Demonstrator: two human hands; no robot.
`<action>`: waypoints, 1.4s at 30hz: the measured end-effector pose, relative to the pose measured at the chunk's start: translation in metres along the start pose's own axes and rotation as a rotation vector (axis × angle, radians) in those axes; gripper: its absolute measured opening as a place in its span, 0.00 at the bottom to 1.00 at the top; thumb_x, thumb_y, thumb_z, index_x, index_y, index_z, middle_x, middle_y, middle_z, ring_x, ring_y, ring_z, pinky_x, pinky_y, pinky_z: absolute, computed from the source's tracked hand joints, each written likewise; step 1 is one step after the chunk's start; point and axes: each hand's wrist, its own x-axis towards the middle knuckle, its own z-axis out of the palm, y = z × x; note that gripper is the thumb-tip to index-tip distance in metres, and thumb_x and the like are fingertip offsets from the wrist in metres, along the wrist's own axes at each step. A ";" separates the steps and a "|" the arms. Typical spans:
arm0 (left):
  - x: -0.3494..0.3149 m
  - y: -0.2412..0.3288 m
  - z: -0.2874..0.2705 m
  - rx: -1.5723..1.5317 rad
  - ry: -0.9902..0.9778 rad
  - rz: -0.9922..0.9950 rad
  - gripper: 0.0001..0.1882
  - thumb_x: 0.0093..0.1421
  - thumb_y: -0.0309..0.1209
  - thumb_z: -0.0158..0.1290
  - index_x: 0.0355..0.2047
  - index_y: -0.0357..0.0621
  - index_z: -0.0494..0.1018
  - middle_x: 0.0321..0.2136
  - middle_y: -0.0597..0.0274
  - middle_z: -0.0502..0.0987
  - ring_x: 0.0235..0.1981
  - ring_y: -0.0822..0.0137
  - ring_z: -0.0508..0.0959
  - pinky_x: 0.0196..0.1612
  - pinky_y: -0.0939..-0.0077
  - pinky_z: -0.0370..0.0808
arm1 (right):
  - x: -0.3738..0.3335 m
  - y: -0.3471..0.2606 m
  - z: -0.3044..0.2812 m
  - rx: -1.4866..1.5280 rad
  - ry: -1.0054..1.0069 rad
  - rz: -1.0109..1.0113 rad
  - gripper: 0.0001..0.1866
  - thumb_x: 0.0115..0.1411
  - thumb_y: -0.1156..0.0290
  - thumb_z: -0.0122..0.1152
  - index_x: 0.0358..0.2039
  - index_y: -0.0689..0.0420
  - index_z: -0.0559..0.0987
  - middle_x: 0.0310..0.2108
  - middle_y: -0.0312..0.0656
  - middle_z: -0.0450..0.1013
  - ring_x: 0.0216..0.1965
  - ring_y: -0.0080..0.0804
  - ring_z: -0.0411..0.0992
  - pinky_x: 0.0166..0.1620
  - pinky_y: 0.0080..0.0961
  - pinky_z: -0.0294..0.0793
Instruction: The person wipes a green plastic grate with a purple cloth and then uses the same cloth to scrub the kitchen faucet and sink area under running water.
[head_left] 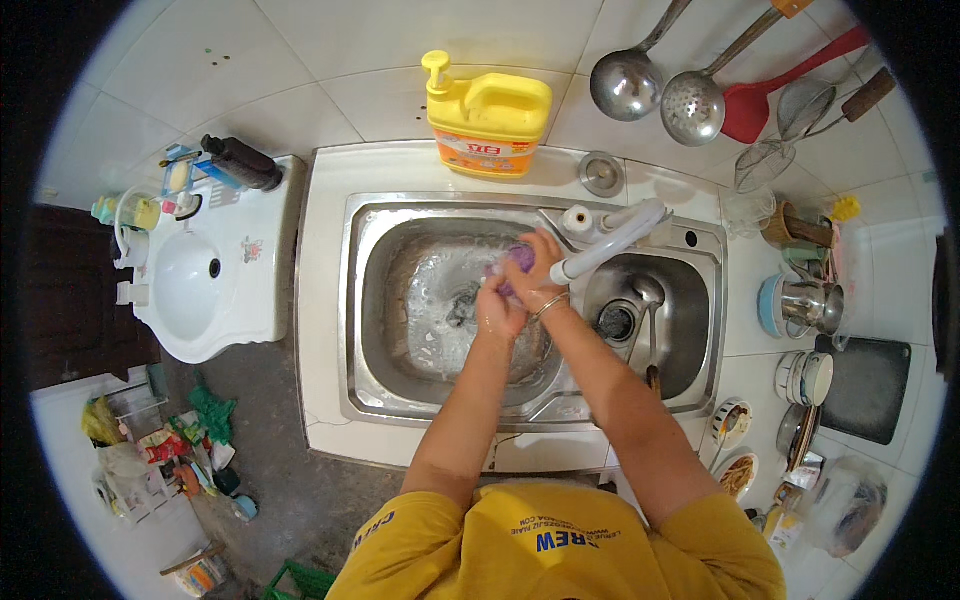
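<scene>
Both my hands are together at the right side of the left basin of a steel sink [352, 300]. Between them is a rounded purple thing [521, 257], too covered by fingers to tell its kind. My right hand [543, 272], with a bracelet at the wrist, closes round it from the right. My left hand [501, 308] curls against its lower left side. The white spout of a tap [610, 243] reaches close above my right hand. Foamy, moving water [432, 310] lies in the basin below.
A ladle [651, 295] lies in the smaller right basin. A yellow detergent jug [490, 120] stands behind the sink. Ladles and strainers, including a skimmer [692, 108], hang at the back right. Bowls [815, 378] crowd the right counter; a white washbasin [185, 290] stands left.
</scene>
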 end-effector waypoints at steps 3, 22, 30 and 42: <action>-0.023 0.030 0.019 -0.055 -0.066 -0.077 0.15 0.60 0.39 0.40 0.33 0.38 0.67 0.34 0.50 0.73 0.40 0.57 0.72 0.48 0.58 0.68 | -0.021 0.011 -0.005 0.449 -0.219 0.186 0.16 0.41 0.77 0.53 0.35 0.58 0.68 0.44 0.53 0.65 0.49 0.51 0.62 0.54 0.37 0.59; 0.005 0.019 -0.024 0.282 0.009 -0.007 0.22 0.59 0.52 0.40 0.29 0.45 0.67 0.24 0.59 0.69 0.25 0.63 0.69 0.31 0.68 0.69 | -0.064 -0.007 -0.026 0.091 -0.110 -0.265 0.10 0.50 0.72 0.56 0.35 0.54 0.73 0.37 0.49 0.67 0.38 0.48 0.66 0.41 0.35 0.66; -0.001 0.007 -0.026 0.540 0.065 0.042 0.15 0.60 0.43 0.43 0.32 0.42 0.68 0.28 0.61 0.72 0.27 0.64 0.70 0.33 0.72 0.69 | -0.027 -0.005 -0.008 -0.297 -0.366 0.003 0.11 0.55 0.61 0.52 0.28 0.56 0.72 0.21 0.49 0.69 0.27 0.48 0.69 0.29 0.38 0.67; 0.025 0.061 -0.088 0.393 -0.074 -0.065 0.10 0.58 0.26 0.39 0.40 0.44 0.64 0.31 0.57 0.72 0.34 0.61 0.73 0.38 0.65 0.73 | -0.063 -0.047 -0.002 0.509 -0.212 0.122 0.15 0.43 0.78 0.51 0.36 0.59 0.72 0.36 0.43 0.72 0.41 0.35 0.70 0.46 0.28 0.67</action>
